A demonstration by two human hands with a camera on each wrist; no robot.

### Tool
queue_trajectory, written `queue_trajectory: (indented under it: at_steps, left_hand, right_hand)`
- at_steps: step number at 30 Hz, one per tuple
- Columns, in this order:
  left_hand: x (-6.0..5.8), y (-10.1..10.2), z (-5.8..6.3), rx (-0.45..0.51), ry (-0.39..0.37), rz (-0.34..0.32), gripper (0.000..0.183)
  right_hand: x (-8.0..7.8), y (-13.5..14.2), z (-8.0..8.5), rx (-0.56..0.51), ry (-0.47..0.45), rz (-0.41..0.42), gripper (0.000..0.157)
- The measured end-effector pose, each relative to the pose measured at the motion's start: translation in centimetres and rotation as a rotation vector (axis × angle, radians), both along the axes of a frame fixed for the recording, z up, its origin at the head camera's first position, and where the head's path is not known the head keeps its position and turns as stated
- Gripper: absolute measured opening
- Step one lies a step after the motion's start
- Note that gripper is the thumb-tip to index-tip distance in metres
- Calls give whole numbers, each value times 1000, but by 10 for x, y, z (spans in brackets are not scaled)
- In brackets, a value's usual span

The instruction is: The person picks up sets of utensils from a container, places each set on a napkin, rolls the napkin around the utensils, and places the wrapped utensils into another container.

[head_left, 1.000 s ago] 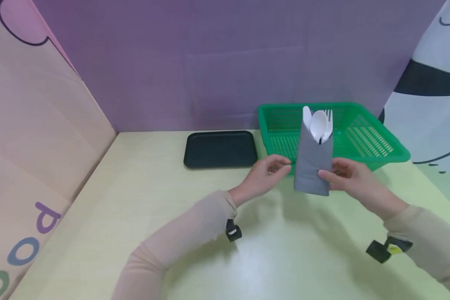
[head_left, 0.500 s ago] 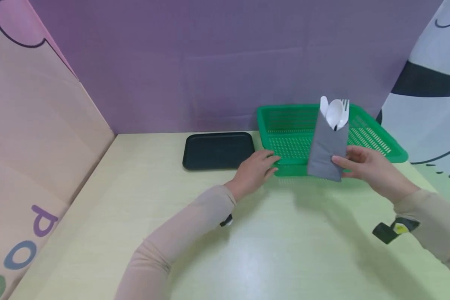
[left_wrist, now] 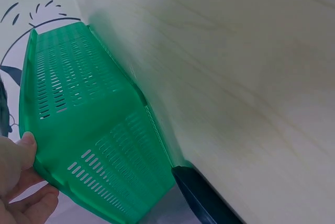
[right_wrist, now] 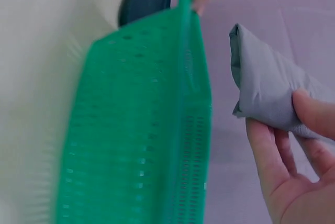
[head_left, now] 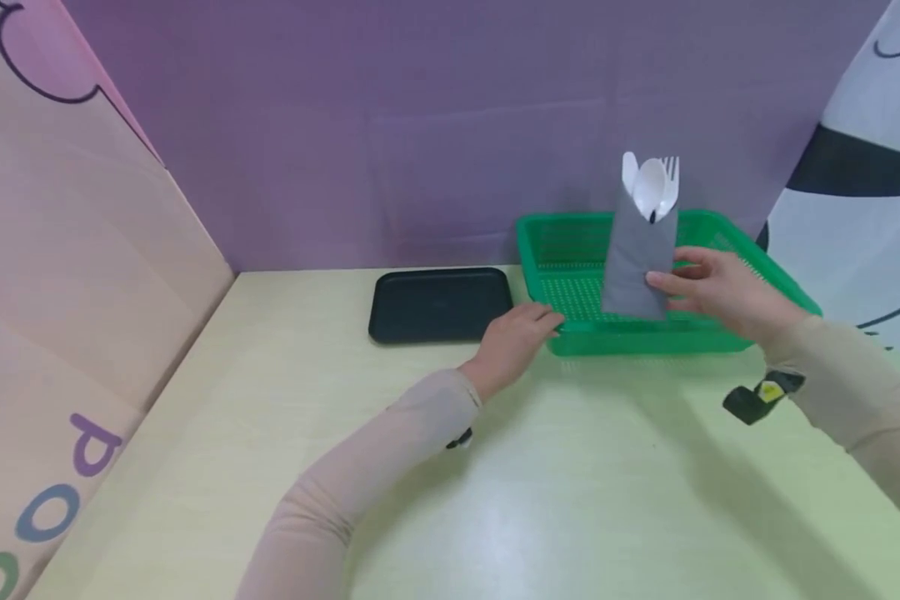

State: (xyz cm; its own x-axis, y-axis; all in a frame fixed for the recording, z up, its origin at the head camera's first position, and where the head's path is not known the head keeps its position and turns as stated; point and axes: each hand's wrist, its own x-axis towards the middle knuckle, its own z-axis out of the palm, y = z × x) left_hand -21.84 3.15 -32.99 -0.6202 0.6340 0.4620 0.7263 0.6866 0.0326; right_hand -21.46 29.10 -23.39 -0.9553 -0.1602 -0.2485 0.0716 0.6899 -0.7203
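My right hand [head_left: 727, 287] pinches the lower right side of a grey cloth cutlery pouch [head_left: 636, 267], thumb in front and fingers behind. From the pouch's top stick out a white knife [head_left: 629, 171], a white spoon [head_left: 650, 185] and a white fork [head_left: 671, 179]. The pouch is held upright above the green plastic basket [head_left: 667, 340]. My left hand [head_left: 512, 343] grips the basket's near left corner; in the left wrist view the thumb [left_wrist: 27, 148] lies on one side of the rim and the fingers on the other.
A black tray [head_left: 438, 307] lies left of the basket, close to my left hand. Behind both stands a purple wall [head_left: 360, 133]. A printed panel [head_left: 67, 208] borders the pale table [head_left: 270, 433] on the left, and another printed panel [head_left: 862, 242] stands on the right.
My left hand has moved from beside the pouch to the basket's corner and taken hold there. My right hand has carried the pouch up and away from me, over the basket.
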Motion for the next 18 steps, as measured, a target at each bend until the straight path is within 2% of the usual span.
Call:
queue_trajectory:
  at_steps: [3,11,18]
  left_hand:
    - [0,1,0,-10,24,7,27]
    - [0,5,-2,-10,73,15,26]
    - [1,7,-4,-16,54,15,27]
  right_hand:
    - [-16,-6,9,-30,5,-7,100]
    - [-55,-19,29,52,52,10,99]
    - [-88,-24,36,112,87,32,95]
